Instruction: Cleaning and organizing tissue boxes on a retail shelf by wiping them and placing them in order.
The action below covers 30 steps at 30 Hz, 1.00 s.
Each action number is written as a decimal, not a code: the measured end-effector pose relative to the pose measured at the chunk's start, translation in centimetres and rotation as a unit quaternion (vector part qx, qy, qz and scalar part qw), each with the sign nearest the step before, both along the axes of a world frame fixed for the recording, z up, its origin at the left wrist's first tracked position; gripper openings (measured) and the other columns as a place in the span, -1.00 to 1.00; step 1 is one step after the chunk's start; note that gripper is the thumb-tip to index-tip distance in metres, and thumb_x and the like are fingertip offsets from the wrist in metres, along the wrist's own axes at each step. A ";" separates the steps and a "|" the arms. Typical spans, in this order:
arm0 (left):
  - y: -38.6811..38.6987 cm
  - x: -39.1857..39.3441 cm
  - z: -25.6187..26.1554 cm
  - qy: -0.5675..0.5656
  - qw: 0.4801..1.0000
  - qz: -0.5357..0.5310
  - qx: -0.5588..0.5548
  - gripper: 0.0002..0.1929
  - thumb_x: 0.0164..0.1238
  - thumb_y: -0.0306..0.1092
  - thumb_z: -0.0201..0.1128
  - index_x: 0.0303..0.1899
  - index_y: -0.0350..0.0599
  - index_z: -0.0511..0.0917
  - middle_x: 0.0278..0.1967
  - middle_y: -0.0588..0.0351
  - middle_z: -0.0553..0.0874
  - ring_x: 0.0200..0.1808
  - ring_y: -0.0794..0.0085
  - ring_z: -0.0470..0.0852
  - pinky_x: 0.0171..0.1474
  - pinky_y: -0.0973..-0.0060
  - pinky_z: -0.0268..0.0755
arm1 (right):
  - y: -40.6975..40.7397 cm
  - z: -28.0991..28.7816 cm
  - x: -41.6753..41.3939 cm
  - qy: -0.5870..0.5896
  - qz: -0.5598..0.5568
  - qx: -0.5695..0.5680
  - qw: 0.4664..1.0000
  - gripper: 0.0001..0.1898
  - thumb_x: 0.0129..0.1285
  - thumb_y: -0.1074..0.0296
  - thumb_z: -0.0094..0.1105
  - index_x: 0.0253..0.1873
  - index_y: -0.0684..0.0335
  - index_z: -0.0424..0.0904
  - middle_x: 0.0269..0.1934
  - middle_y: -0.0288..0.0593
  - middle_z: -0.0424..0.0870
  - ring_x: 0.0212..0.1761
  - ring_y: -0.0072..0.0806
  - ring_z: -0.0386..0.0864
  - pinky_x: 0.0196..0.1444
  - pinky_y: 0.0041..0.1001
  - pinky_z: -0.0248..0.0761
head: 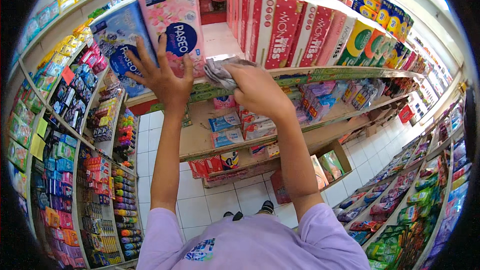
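My left hand (165, 78) lies with spread fingers against the fronts of two tissue packs on the top shelf. One is a blue Paseo pack (120, 41) at the far left; beside it stands a pink Paseo pack (172, 18). In my right hand (258, 92) is a crumpled grey cloth (221, 73), held at the shelf's front edge. Behind the cloth, a bare white stretch of the top shelf (221, 43) shows between the pink pack and a row of red Montiss tissue packs (283, 30).
Lower shelves hold blue Mitu wipes packs (225, 123) and other packets. An open cardboard box (343, 163) with packs stands on the tiled floor (217, 202). Stocked shelving (78, 146) lines the left side, and bagged goods (401, 202) fill racks on the right.
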<state>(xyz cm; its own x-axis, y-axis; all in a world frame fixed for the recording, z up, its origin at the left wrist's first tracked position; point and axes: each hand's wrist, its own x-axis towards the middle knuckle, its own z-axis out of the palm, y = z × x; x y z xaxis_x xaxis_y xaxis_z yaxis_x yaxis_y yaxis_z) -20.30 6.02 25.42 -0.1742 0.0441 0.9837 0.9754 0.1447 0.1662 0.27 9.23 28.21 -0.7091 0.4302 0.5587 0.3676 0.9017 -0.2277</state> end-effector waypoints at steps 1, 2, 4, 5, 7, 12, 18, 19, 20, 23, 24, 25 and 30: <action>0.0 0.1 -0.2 -0.001 1.000 0.004 -0.001 -0.34 0.16 -0.02 0.27 0.34 0.25 0.32 0.47 -0.09 0.06 0.49 -0.26 -0.14 0.30 -0.44 -0.41 | -0.2 -0.8 1.1 0.091 0.044 0.023 0.995 -0.61 -0.02 0.52 0.02 -0.01 0.44 0.51 -0.09 0.25 0.60 0.04 0.05 0.54 0.13 -0.15 0.38; -0.1 0.3 -0.3 0.004 1.000 0.013 -0.012 -0.32 0.16 -0.05 0.30 0.35 0.20 0.31 0.48 -0.10 0.04 0.48 -0.27 -0.14 0.33 -0.40 -0.38 | -0.8 -1.5 2.7 0.095 0.039 0.019 0.995 -0.61 -0.02 0.52 0.02 -0.01 0.44 0.51 -0.09 0.25 0.60 0.04 0.05 0.54 0.13 -0.15 0.38; -0.3 1.1 -1.4 -0.002 1.000 -0.029 0.006 -0.32 0.16 -0.09 0.32 0.35 0.16 0.30 0.47 -0.12 0.05 0.48 -0.26 -0.14 0.34 -0.37 -0.37 | -3.3 -2.9 7.4 0.222 0.087 -0.112 0.965 -0.43 -0.02 0.60 -0.02 0.21 0.45 0.36 0.08 0.28 0.52 0.21 -0.01 0.47 0.27 -0.26 0.27; -0.5 2.0 -2.3 -0.012 0.998 -0.061 0.026 -0.31 0.16 -0.13 0.33 0.35 0.12 0.30 0.47 -0.13 0.05 0.48 -0.26 -0.13 0.36 -0.34 -0.37 | -3.9 -5.3 9.7 0.275 0.092 -0.191 0.938 -0.41 0.03 0.60 0.00 0.27 0.44 0.31 0.13 0.23 0.51 0.24 -0.07 0.46 0.30 -0.32 0.23; -1.5 5.5 -4.5 -0.024 0.991 -0.129 0.018 -0.36 0.17 -0.22 0.31 0.31 -0.02 0.32 0.42 -0.16 0.16 0.47 -0.21 -0.04 0.40 -0.21 -0.30 | -6.0 -10.1 14.6 0.366 0.027 -0.339 0.866 -0.49 0.23 0.57 0.00 0.31 0.42 0.27 0.19 0.02 0.48 0.24 -0.26 0.45 0.30 -0.38 0.22; -0.2 20.3 -15.9 -0.301 0.770 -0.510 -0.236 -0.56 0.24 -0.38 0.24 0.16 -0.24 0.41 0.05 -0.03 0.55 0.11 0.26 0.50 0.20 0.38 0.29 | -4.9 -21.2 25.9 0.567 -0.139 -0.564 0.584 -0.57 0.34 0.35 0.11 0.26 0.34 0.34 0.14 -0.15 0.50 0.20 -0.39 0.43 0.27 -0.40 0.25; 2.1 36.2 -33.3 -0.642 0.238 -0.509 -0.522 -0.54 0.34 -0.25 0.22 0.21 -0.12 0.36 0.04 0.07 0.60 -0.07 0.46 0.62 -0.12 0.50 0.51 | -3.2 -35.8 40.5 0.510 -0.466 -0.368 0.623 -0.72 0.34 0.32 0.05 0.09 0.26 0.48 -0.14 -0.15 0.62 -0.13 -0.40 0.57 -0.04 -0.42 0.44; 2.2 38.0 -35.0 -0.644 0.233 -0.506 -0.525 -0.54 0.34 -0.25 0.22 0.21 -0.12 0.36 0.04 0.07 0.60 -0.07 0.46 0.62 -0.12 0.50 0.51 | -3.1 -36.3 41.6 0.507 -0.470 -0.370 0.620 -0.72 0.34 0.32 0.05 0.09 0.26 0.48 -0.14 -0.15 0.62 -0.13 -0.40 0.57 -0.04 -0.42 0.44; 2.3 39.5 -36.6 -0.640 0.233 -0.492 -0.543 -0.45 0.32 -0.17 0.23 0.27 -0.11 0.27 0.09 0.04 0.54 -0.02 0.40 0.59 -0.05 0.45 0.51 | -2.7 -36.9 42.6 0.465 -0.489 -0.393 0.625 -0.69 0.31 0.33 0.07 0.07 0.38 0.48 -0.13 -0.02 0.63 -0.09 -0.32 0.58 0.00 -0.37 0.42; 3.2 42.8 -40.3 -0.640 0.226 -0.452 -0.579 -0.26 0.25 -0.10 0.26 0.36 -0.13 0.09 0.22 -0.07 0.39 0.10 0.24 0.52 0.07 0.33 0.49 | -1.1 -38.5 43.6 0.384 -0.498 -0.381 0.678 -0.68 0.25 0.38 0.07 0.03 0.47 0.51 -0.18 0.16 0.67 -0.11 -0.16 0.62 0.05 -0.26 0.40; 3.9 42.7 -43.8 -0.614 0.313 -0.418 -0.592 -0.23 0.23 -0.09 0.28 0.36 -0.15 0.07 0.21 -0.07 0.40 0.10 0.22 0.52 0.07 0.33 0.49 | 0.3 -38.8 42.6 0.335 -0.467 -0.359 0.736 -0.66 0.24 0.39 0.06 0.06 0.45 0.50 -0.16 0.16 0.67 -0.09 -0.12 0.61 0.06 -0.24 0.39; 4.3 43.2 -46.7 -0.580 0.388 -0.380 -0.607 -0.20 0.20 -0.09 0.29 0.37 -0.16 0.06 0.19 -0.07 0.40 0.09 0.21 0.52 0.06 0.32 0.50 | 1.3 -39.8 42.4 0.284 -0.441 -0.334 0.783 -0.64 0.24 0.39 0.06 0.10 0.42 0.48 -0.13 0.17 0.67 -0.07 -0.08 0.61 0.08 -0.22 0.38; 3.7 45.4 -49.0 -0.594 0.364 -0.397 -0.597 -0.19 0.18 -0.12 0.29 0.36 -0.16 0.03 0.18 -0.10 0.39 0.08 0.22 0.51 -0.02 0.34 0.50 | 3.9 -48.2 43.5 0.173 -0.404 -0.440 0.783 -0.58 0.23 0.35 0.06 0.17 0.41 0.45 0.02 0.17 0.62 0.07 -0.06 0.56 0.16 -0.27 0.34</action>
<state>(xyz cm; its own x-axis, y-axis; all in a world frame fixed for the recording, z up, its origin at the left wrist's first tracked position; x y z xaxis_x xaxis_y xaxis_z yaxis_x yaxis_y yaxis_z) 25.06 9.71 -23.60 0.0877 0.8176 -0.5691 0.1303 0.5570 0.8203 43.78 13.08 -20.03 0.1216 0.9868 -0.1074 0.5161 -0.1552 -0.8423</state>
